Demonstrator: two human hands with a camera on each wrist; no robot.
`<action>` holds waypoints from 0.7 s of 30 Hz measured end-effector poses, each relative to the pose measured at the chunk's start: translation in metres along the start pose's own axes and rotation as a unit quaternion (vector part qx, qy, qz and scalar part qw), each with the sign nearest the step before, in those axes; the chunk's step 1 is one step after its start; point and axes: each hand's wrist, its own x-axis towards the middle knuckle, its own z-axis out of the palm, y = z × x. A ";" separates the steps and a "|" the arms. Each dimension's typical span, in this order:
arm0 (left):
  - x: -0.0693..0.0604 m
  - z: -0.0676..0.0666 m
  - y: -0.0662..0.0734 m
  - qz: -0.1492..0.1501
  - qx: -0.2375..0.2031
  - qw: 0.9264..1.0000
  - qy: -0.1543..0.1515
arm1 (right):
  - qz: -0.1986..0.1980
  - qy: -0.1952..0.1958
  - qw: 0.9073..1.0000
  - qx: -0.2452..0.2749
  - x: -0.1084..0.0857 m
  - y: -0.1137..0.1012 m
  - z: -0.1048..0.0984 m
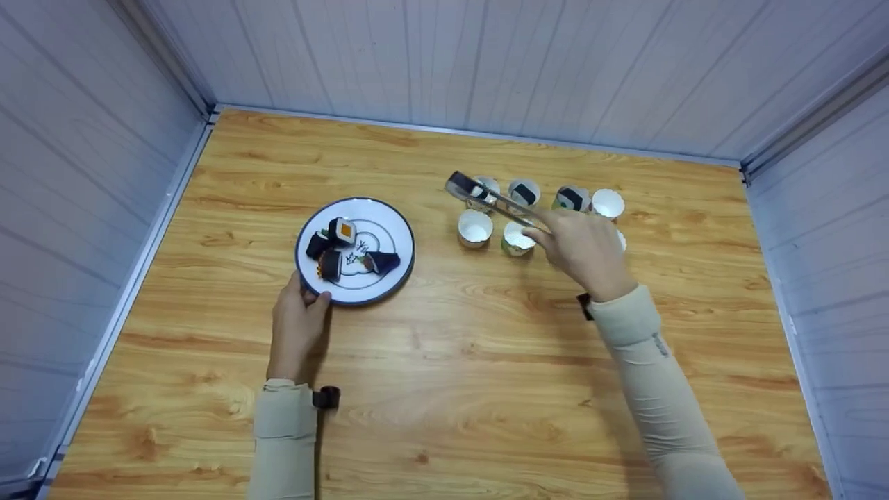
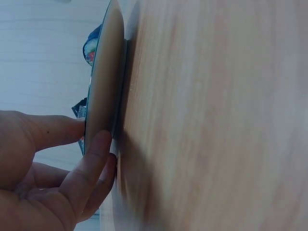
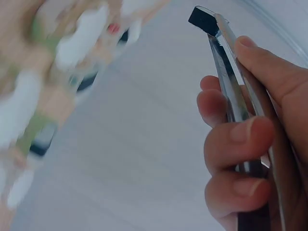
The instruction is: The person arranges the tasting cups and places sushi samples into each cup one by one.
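Note:
My left hand (image 1: pixel 298 321) holds the near-left rim of a white plate (image 1: pixel 385 226) with a blue edge. In the left wrist view, the fingers lie under the tilted-looking plate (image 2: pixel 103 77). On it sit a square sushi roll (image 1: pixel 342 231), a seaweed-wrapped roll (image 1: pixel 330 266), a dark cone-shaped hand roll (image 1: pixel 383 262) and another dark roll (image 1: pixel 318 244). My right hand (image 1: pixel 587 250) grips metal tongs (image 3: pixel 255 91). Their tips pinch a black-wrapped sushi piece (image 3: pixel 203 20), raised near the back-left cup (image 1: pixel 490 183).
Several paper cups stand in two rows at right. Black-topped sushi lies in one back cup (image 1: pixel 524 193) and its neighbour (image 1: pixel 571 199). White insides show in the front-left cup (image 1: pixel 475 229) and far-right cup (image 1: pixel 608 203). Pale panels (image 1: pixel 444 62) wall the wooden table (image 1: pixel 444 389).

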 end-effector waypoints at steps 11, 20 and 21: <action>0.000 0.000 0.000 -0.002 0.004 1.000 -0.001 | 0.082 -0.015 0.996 -0.023 -0.042 0.062 -0.024; 0.000 0.000 -0.001 0.012 -0.001 1.000 0.002 | 0.164 -0.016 0.986 -0.036 -0.078 0.113 -0.039; 0.000 0.000 -0.001 0.017 -0.002 1.000 0.003 | 0.172 -0.018 0.984 -0.037 -0.081 0.118 -0.039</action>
